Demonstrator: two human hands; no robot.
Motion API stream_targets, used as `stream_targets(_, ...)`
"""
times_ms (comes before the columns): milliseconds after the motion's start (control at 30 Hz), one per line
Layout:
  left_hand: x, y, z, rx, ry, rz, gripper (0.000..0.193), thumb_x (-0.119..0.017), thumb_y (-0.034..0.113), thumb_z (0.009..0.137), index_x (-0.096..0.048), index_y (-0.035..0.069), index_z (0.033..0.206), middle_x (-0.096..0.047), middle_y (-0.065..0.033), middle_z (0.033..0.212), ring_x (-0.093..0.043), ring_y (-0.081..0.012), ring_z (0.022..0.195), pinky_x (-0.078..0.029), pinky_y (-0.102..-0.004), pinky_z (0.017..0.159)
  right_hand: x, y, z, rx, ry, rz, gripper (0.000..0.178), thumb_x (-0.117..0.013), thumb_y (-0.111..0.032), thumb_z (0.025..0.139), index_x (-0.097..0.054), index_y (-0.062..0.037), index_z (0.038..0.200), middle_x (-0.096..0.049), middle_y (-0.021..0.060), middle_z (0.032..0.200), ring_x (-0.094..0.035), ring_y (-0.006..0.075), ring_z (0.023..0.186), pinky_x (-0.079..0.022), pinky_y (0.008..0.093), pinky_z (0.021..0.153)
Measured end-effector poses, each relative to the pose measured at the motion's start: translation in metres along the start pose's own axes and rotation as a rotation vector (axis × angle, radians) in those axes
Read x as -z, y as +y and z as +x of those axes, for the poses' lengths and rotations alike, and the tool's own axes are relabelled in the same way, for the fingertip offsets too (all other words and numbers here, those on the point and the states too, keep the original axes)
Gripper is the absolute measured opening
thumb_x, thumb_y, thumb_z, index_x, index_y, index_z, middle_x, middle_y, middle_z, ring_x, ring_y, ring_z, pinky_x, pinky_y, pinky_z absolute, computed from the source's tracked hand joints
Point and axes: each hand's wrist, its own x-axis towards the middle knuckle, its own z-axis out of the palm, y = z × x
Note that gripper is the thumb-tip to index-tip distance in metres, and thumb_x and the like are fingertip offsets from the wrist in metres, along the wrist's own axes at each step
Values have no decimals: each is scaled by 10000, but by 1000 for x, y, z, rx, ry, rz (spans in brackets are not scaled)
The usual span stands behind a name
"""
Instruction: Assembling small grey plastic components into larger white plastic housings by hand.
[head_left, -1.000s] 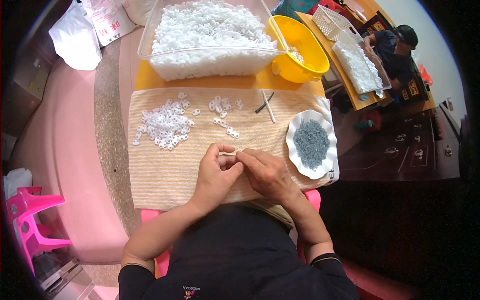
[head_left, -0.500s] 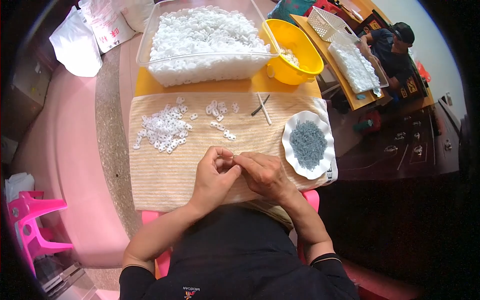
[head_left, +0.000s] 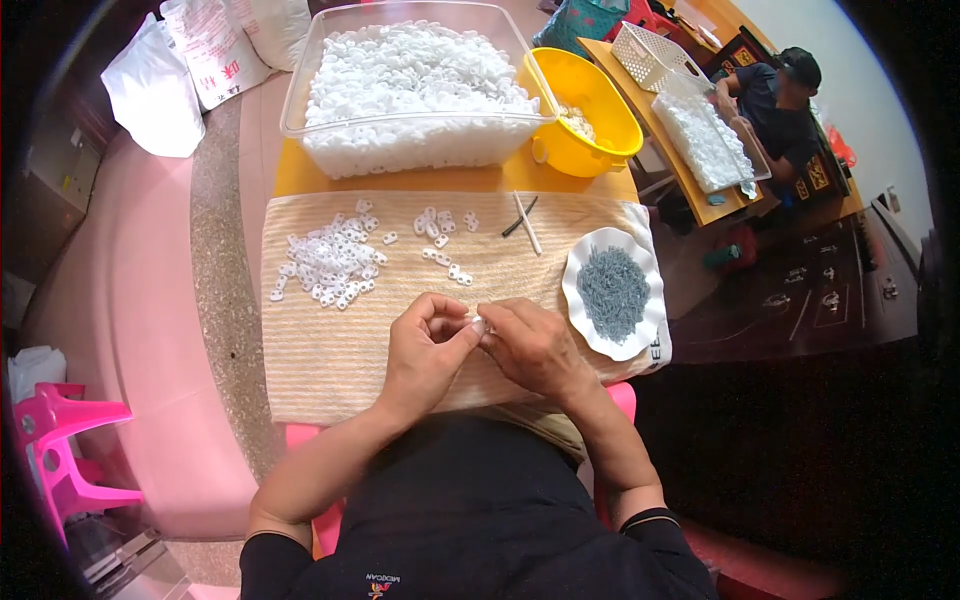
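Note:
My left hand (head_left: 425,345) and my right hand (head_left: 530,345) meet over a beige towel (head_left: 330,350), pinching a small white plastic piece (head_left: 478,322) between their fingertips. A heap of the same white pieces (head_left: 330,265) lies on the towel to the upper left. A few more loose white pieces (head_left: 440,235) lie further back. To the right of my right hand stands a white scalloped plate (head_left: 585,330) filled with small grey pins (head_left: 612,292).
A clear bin (head_left: 415,135) of white pieces and a yellow bowl (head_left: 590,105) stand at the back of the orange table. Two thin sticks (head_left: 522,218) lie on the towel. Another person (head_left: 775,100) sits at a far table. A pink stool (head_left: 60,450) stands at left.
Both hands stay together over the towel with only small finger movements. The view has shifted slightly.

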Motion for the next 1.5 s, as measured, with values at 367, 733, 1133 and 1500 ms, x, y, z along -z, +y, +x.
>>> stream_targets(367,-1,1,-2,0,-38,62,139,-676,7,840,-569,3,929,-634,-26,819,-603,-69,728,-504,-199,665,1,0,-5,41,-71,-19,201,-632,-91,763,-567,-37,946,-600,123,774,-618,304,679,-512,402,557)
stream_targets(733,1,8,1,32,-89,13,93,-661,15,851,-590,-9,907,-650,-31,810,-610,-64,736,-494,-204,659,-2,6,-4,84,13,25,257,-724,-62,746,-611,-11,971,-628,118,787,-638,269,686,-519,348,581)
stream_targets(1133,4,7,5,34,-82,-65,113,-642,46,877,-647,-38,952,-672,-49,846,-621,-76,762,-504,-209,695,-6,3,-1,16,77,129,327,-736,-30,737,-597,-3,1032,-650,156,894,-656,291,744,-533,344,616)
stream_targets(1500,1,16,-1,68,-92,-61,155,-624,80,898,-662,-49,974,-691,-72,870,-630,-85,780,-504,-212,718,-4,-2,-3,-67,93,201,234,-719,-50,758,-628,-12,970,-662,153,846,-660,301,735,-532,357,630)
